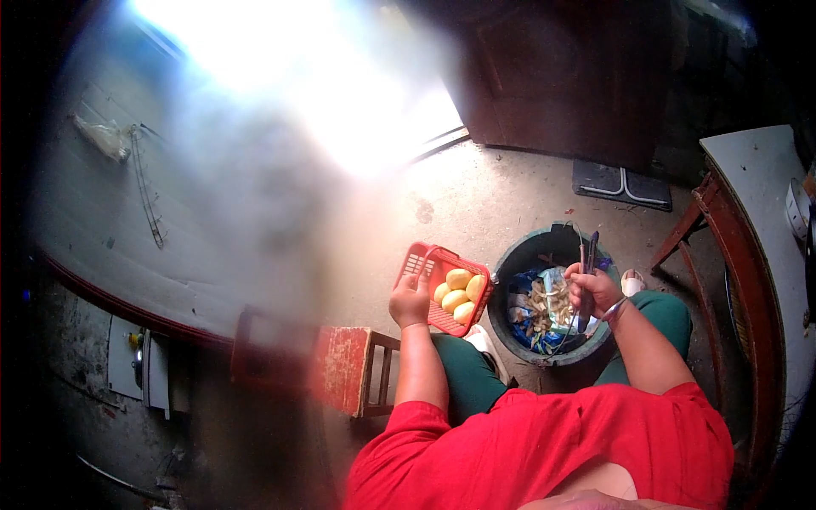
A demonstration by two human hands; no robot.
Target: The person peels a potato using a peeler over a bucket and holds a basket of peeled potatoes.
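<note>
My left hand is closed on the near left side of a red plastic basket. Several smooth yellow potatoes, seemingly peeled, lie in the basket. Over a dark green bucket, my right hand grips a long, slim, dark-handled tool; its exact kind is hard to make out. Pale and brown peelings lie in the bucket on blue and white plastic. The bucket stands on the floor between my knees, to the right of the basket.
A worn red wooden stool stands left of my leg. On the right is a wooden table with a pale top. A dark folded item with a white metal frame lies beyond the bucket. Strong glare blurs the upper left.
</note>
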